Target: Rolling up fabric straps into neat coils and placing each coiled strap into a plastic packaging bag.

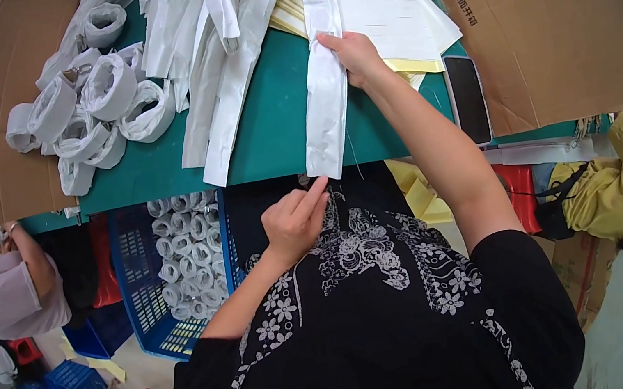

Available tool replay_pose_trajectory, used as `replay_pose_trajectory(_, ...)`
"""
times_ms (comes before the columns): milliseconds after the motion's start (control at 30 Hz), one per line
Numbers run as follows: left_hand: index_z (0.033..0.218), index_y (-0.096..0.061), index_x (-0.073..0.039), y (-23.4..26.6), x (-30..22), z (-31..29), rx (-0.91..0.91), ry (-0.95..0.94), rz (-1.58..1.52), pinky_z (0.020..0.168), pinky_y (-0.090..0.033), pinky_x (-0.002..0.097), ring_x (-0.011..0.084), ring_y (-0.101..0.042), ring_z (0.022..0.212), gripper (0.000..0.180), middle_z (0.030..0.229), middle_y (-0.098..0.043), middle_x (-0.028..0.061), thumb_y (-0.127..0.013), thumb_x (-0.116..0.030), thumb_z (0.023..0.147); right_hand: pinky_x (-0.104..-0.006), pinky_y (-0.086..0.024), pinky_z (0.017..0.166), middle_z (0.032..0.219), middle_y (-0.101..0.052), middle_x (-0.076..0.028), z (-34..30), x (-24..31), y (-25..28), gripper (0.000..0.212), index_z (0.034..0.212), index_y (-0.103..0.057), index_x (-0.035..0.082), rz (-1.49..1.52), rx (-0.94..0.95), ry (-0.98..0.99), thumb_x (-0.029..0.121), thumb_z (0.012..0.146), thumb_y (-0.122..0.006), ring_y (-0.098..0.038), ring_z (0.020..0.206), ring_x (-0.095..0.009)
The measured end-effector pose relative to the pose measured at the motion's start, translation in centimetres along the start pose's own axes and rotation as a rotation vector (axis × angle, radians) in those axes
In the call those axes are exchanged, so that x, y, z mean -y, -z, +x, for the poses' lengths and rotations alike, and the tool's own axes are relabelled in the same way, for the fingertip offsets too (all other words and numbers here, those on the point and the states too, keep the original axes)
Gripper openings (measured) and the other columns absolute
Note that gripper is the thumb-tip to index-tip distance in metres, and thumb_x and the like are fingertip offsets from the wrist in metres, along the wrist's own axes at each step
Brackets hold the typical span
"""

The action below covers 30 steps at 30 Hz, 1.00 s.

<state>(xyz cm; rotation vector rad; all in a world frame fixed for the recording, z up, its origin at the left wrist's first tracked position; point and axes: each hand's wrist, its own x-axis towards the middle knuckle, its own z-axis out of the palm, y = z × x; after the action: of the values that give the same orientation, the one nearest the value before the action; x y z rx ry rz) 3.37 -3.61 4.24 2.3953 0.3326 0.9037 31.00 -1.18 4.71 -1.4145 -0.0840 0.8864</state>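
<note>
A long white strip in a crinkled wrapping (325, 121) runs down the green table, its lower end reaching past the front edge. Around its middle my right hand (358, 57) is closed, thumb on top. At the lower end is my left hand (295, 221), fingers bent together and the index fingertip by the strip's corner; anything pinched there is hidden. More white strips (234, 108) lie in a loose pile left of it. Rolled white coils (108, 87), some with metal parts showing, are heaped at the far left.
Right of the strip are white and yellow paper sheets (383, 7) and a dark phone (467, 100). Cardboard (546, 11) walls both sides of the table (270, 147). Below stands a blue crate (136, 284) of rolled coils. Other people sit at left (15, 288) and right (610, 187).
</note>
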Motion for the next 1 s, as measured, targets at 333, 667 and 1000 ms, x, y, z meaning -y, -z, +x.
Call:
replay_pose_trajectory(333, 0.111, -0.063, -0.012, -0.4, 0.9, -1.5, 0.101, -0.095, 0.246, 0.042, -0.035, 0.0254, 0.0117, -0.044, 0.048, 0.037, 0.058, -0.042, -0.0015, -0.068, -0.016, 0.074, -0.0324, -0.05, 0.065, 0.086, -0.064, -0.014, 0.7, -0.4, 0.1, 0.023, 0.092, -0.059, -0.009, -0.011, -0.003, 0.017, 0.012, 0.081, -0.064, -0.063, 0.073, -0.021)
replay_pose_trajectory(667, 0.113, -0.061, -0.008, -0.3, 1.3, -2.0, 0.106, -0.042, 0.271, 0.042, -0.035, 0.0252, 0.0121, -0.045, 0.049, 0.039, 0.059, -0.042, -0.0011, -0.067, -0.016, 0.075, -0.0319, -0.051, 0.066, 0.086, -0.064, -0.014, 0.2, -0.1, -0.1, 0.023, 0.093, -0.059, -0.008, -0.01, -0.013, -0.009, 0.012, 0.082, -0.064, -0.063, 0.072, -0.021)
replay_pose_trajectory(1000, 0.118, -0.056, -0.005, -0.8, 1.8, -2.5, 0.12, -0.057, 0.281, 0.043, -0.035, 0.0253, 0.0122, -0.045, 0.049, 0.045, 0.06, -0.043, -0.0007, -0.065, -0.016, 0.075, -0.0323, -0.051, 0.066, 0.086, -0.064, -0.014, 0.5, -0.4, 0.1, 0.023, 0.092, -0.058, -0.008, -0.007, -0.009, -0.006, 0.011, 0.082, -0.063, -0.063, 0.072, -0.021)
